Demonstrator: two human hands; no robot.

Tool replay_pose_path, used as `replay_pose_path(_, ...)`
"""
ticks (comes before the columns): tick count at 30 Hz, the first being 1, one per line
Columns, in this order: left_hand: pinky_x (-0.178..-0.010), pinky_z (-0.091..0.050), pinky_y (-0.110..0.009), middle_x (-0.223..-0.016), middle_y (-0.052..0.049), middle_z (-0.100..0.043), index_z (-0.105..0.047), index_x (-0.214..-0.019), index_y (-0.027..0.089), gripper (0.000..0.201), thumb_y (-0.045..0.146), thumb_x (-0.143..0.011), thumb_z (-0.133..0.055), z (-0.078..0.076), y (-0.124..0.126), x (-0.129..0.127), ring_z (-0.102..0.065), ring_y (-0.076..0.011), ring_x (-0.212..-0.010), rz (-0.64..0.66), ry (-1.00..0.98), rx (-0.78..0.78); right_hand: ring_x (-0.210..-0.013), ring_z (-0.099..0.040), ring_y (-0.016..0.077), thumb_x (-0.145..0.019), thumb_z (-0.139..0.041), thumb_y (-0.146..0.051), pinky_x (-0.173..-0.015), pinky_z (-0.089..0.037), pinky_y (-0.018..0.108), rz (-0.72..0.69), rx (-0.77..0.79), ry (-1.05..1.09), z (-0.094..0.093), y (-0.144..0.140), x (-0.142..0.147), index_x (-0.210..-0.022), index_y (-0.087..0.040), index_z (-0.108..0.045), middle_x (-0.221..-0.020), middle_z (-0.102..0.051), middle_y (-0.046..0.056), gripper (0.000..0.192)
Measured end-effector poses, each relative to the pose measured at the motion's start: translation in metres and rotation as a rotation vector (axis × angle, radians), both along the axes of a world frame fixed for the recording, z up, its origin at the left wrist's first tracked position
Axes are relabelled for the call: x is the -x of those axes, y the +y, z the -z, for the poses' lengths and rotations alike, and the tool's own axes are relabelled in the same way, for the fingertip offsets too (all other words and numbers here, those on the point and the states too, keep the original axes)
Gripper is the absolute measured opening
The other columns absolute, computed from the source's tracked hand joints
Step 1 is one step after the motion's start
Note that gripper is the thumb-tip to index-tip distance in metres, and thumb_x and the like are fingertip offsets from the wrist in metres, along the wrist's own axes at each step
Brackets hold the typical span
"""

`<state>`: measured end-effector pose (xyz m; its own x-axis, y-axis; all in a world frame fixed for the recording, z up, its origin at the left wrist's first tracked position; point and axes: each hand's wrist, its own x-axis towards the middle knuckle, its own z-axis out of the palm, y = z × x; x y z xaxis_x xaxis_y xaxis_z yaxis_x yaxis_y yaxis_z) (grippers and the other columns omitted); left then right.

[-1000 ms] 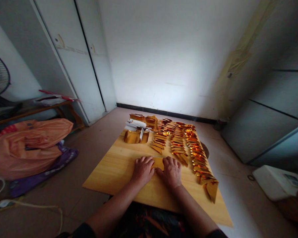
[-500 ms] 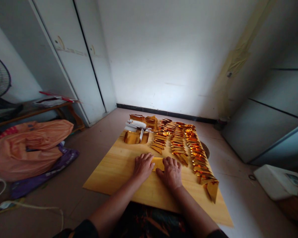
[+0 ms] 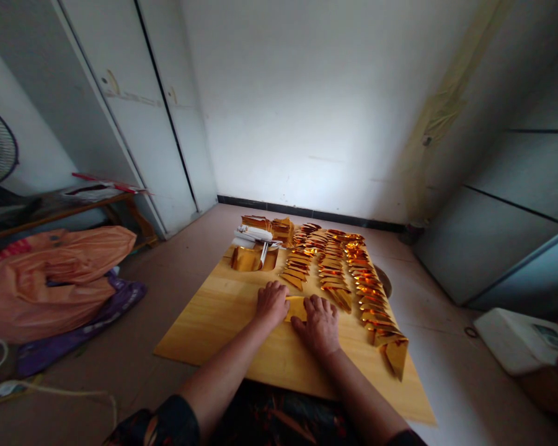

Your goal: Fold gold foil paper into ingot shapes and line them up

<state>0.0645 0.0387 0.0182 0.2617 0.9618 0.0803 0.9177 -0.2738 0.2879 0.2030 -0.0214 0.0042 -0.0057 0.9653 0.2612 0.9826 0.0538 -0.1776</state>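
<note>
A small sheet of gold foil paper (image 3: 296, 308) lies on the wooden board between my two hands. My left hand (image 3: 273, 303) closes its fingers at the sheet's left end, with the thumb hidden from this side. On the right end, my right hand (image 3: 322, 323) holds the sheet down, its fingers curled and its thumb near the lower edge. Just beyond, rows of folded gold paper pieces (image 3: 335, 266) overlap one another across the wooden board (image 3: 214, 322). Curved, unfolded gold sheets (image 3: 246, 259) sit at the back left.
White paper rolls or wraps (image 3: 255, 233) lie by the gold stacks. Orange and purple bags (image 3: 65, 266) are on the floor to the left, near a cabinet (image 3: 134, 111). A white box (image 3: 516, 341) stands on the right, below a grey cabinet or refrigerator (image 3: 493, 248).
My left hand has shifted slightly right and up along the gold sheet, and its forearm has swung a little inward. My right hand stays almost where it was.
</note>
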Motion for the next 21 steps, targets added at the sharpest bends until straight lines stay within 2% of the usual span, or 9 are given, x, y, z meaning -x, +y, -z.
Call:
replay_pose_path(8,-0.08,-0.041,-0.033,-0.098,-0.004,-0.063,-0.062,-0.084,0.021,0.011,0.015,-0.076,-0.056,-0.003,0.006,-0.004,-0.055,-0.0217,-0.1,-0.024,-0.026,0.036,-0.107,-0.046,0.0275,-0.079,-0.059,-0.048,-0.092,-0.029,0.042,0.006,0.004,0.0,-0.002,-0.001,0.001,-0.112,-0.022,-0.059,-0.12,-0.057,0.01,0.042)
replay_pose_path(11,-0.078,-0.041,-0.03,-0.091,-0.002,-0.066,-0.062,-0.083,0.021,0.014,0.011,-0.075,-0.055,-0.003,0.007,-0.006,-0.058,-0.0186,-0.092,-0.026,-0.059,0.034,-0.106,-0.046,0.0272,-0.079,-0.06,-0.048,-0.092,-0.029,0.042,0.004,0.001,0.003,-0.001,0.0,0.0,-0.11,-0.022,-0.059,-0.117,-0.057,0.01,0.041)
replay_pose_path(16,-0.07,-0.043,-0.023,-0.083,0.003,-0.069,-0.061,-0.098,0.025,0.03,0.009,-0.073,-0.057,0.006,0.014,-0.007,-0.063,-0.0139,-0.078,-0.097,-0.261,0.159,-0.104,-0.047,0.0265,-0.078,-0.06,-0.046,-0.091,-0.03,0.041,-0.005,-0.014,0.023,0.0,0.0,-0.001,-0.107,-0.022,-0.061,-0.111,-0.059,0.008,0.037)
replay_pose_path(19,-0.071,-0.045,-0.021,-0.091,0.0,-0.072,-0.063,-0.104,0.023,0.038,0.007,-0.069,-0.058,0.011,0.019,-0.007,-0.065,-0.014,-0.082,-0.104,-0.419,0.216,-0.104,-0.048,0.0267,-0.078,-0.061,-0.046,-0.092,-0.031,0.043,-0.016,-0.032,0.059,0.0,-0.001,-0.001,-0.113,-0.024,-0.06,-0.111,-0.059,0.007,0.041)
replay_pose_path(21,-0.074,-0.046,-0.02,-0.093,-0.001,-0.073,-0.067,-0.097,0.02,0.036,0.005,-0.067,-0.058,0.014,0.021,-0.007,-0.065,-0.0145,-0.085,-0.063,-0.533,0.246,-0.103,-0.05,0.0265,-0.079,-0.06,-0.045,-0.092,-0.032,0.043,-0.026,-0.048,0.105,0.001,0.0,-0.004,-0.113,-0.027,-0.06,-0.111,-0.059,0.007,0.039)
